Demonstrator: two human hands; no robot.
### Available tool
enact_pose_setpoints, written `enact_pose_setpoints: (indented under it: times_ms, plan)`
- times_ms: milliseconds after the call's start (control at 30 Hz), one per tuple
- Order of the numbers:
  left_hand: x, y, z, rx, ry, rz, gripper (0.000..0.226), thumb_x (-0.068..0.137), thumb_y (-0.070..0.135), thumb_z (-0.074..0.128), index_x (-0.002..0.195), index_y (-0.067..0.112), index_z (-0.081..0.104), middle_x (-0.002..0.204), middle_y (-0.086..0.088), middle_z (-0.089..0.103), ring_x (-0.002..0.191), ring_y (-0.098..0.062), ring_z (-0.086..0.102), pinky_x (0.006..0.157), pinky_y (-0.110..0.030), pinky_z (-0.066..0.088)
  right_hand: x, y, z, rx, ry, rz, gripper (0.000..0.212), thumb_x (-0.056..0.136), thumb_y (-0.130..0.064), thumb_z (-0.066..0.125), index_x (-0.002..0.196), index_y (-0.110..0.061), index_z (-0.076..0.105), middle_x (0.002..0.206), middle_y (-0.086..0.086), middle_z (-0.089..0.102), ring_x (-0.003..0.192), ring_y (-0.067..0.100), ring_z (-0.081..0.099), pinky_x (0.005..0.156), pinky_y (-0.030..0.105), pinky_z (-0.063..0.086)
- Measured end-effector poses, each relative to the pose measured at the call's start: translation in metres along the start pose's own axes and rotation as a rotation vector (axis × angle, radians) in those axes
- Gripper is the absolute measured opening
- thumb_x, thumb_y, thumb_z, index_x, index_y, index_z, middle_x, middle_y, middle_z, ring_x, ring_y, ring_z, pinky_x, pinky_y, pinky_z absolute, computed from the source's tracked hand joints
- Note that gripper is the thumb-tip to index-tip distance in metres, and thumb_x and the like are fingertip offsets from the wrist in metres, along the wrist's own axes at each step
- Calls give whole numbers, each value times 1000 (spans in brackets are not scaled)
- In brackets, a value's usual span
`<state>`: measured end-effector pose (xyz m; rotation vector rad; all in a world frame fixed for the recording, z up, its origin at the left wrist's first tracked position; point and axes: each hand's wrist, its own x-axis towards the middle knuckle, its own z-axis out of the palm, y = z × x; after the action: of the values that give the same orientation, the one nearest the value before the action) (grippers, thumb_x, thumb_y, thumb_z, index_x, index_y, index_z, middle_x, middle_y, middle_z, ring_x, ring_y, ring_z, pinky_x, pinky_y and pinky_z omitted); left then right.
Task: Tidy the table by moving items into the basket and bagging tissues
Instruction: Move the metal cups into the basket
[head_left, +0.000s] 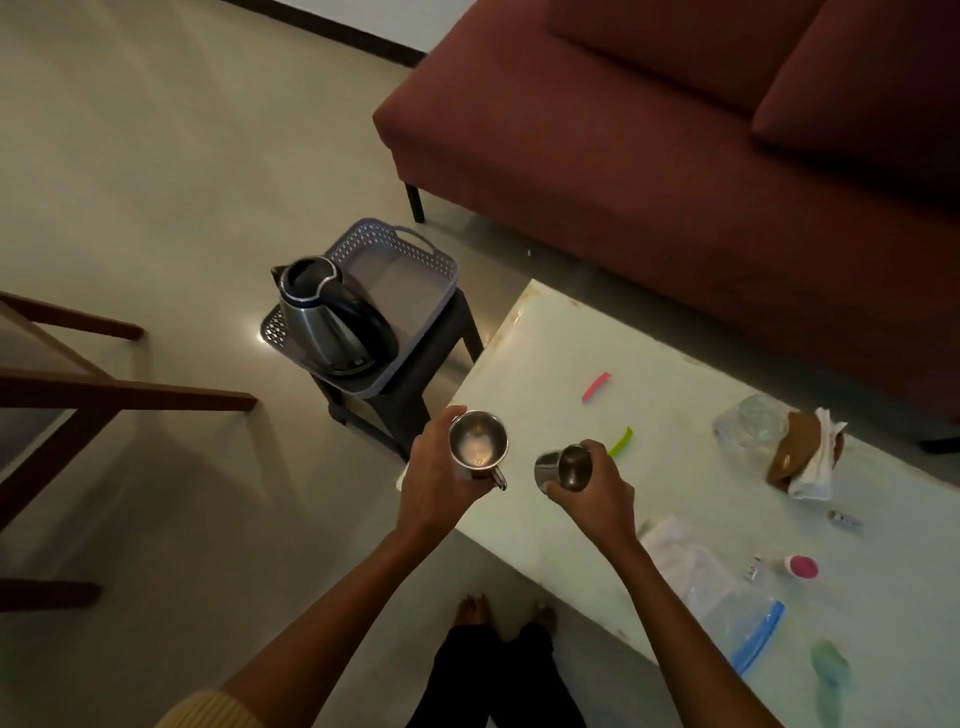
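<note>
Now, left hand (441, 478): fingers curled round a steel mug (478, 444), which is held upright with its mouth open to the camera and its small handle turned away from the basket (358, 244).
Right hand (597, 493): wrapped over a smaller steel tumbler (563, 467), which is tipped on its side with its mouth facing toward the basket.
Basket: grey lattice plastic with a loop handle, sitting on a dark stool (415, 374). It lies ahead and to the left of both hands, and the left hand is the nearer one.
Kettle (322, 312): a steel kettle that fills the basket's left half, leaving the right half bare.
Table (545, 353): white, its corner just to the right of the basket. Both cups hang over that corner, above the surface.
Coming move: the gap to the basket looks short and unobstructed. The mug would likely go in first, into the bare half beside the kettle.
Look of the cups: polished and dim-lit. The mug appears empty, and the tumbler's inside cannot be seen.
Tissues (818, 457): crumpled white, on the table well to the right of the basket and not yet bagged.
</note>
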<state>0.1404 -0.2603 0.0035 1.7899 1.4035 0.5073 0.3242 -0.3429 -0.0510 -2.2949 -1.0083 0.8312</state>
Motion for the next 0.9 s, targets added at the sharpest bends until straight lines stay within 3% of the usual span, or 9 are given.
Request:
enact_pose_setpoints:
  times_ms: [100, 200, 333, 400, 467, 600, 767, 900]
  plan:
    - [-2, 21, -23, -49, 8, 19, 83, 53, 34, 88, 122, 33, 42, 124, 7, 54, 114, -14, 49, 93, -42, 49, -10, -44, -26, 96, -6, -70, 70, 66, -36, 79, 125, -24, 44, 121, 1, 53, 109, 19, 53, 89, 34, 50]
    - [-7, 45, -51, -168, 24, 34, 83, 53, 21, 89, 119, 31, 40, 118, 8, 54, 111, -11, 51, 95, -37, 48, -19, -80, -49, 144, -39, -155, 69, 69, -35, 77, 127, -25, 43, 123, 1, 51, 107, 14, 50, 84, 26, 49]
    - [-17, 55, -81, -237, 36, 18, 86, 54, 15, 89, 124, 20, 39, 118, 8, 52, 112, -12, 52, 93, -30, 48, -29, -114, -68, 270, -80, -190, 60, 69, -36, 76, 120, -29, 46, 116, -3, 53, 105, 14, 52, 89, 35, 53]
    - [-22, 53, -95, -244, 52, -15, 88, 55, 13, 88, 126, 16, 36, 118, 7, 49, 111, -12, 50, 86, -19, 45, -35, -125, -70, 380, -145, -138, 54, 73, -32, 75, 118, -28, 45, 119, 0, 53, 105, 16, 53, 84, 38, 56]
    - [-23, 49, -109, -277, 73, -55, 87, 58, 9, 86, 127, 14, 33, 119, 5, 45, 111, -12, 47, 83, -14, 42, -37, -133, -68, 452, -221, -69, 54, 78, -27, 72, 123, -22, 42, 130, 7, 49, 108, 19, 51, 73, 29, 58]
    - [-9, 35, -144, -365, 29, -96, 90, 62, 8, 83, 131, 20, 26, 125, 3, 38, 116, -15, 43, 93, -28, 45, -32, -152, -54, 513, -285, 59, 59, 80, -24, 71, 127, -19, 36, 134, 12, 45, 114, 31, 54, 70, 27, 57]
    - [33, 11, -199, -422, -96, -46, 87, 66, 10, 81, 131, 27, 27, 129, 3, 36, 119, -17, 44, 94, -31, 47, -11, -203, -12, 621, -254, 129, 50, 82, -24, 68, 123, -18, 39, 127, 15, 49, 100, 30, 60, 61, 28, 59]
    - [68, -22, -249, -510, -176, -89, 83, 66, 12, 81, 125, 34, 27, 133, -3, 41, 118, -19, 50, 86, -22, 50, 18, -260, 36, 845, -166, 226, 39, 82, -29, 67, 117, -33, 49, 126, 15, 54, 105, 36, 61, 74, 43, 59]
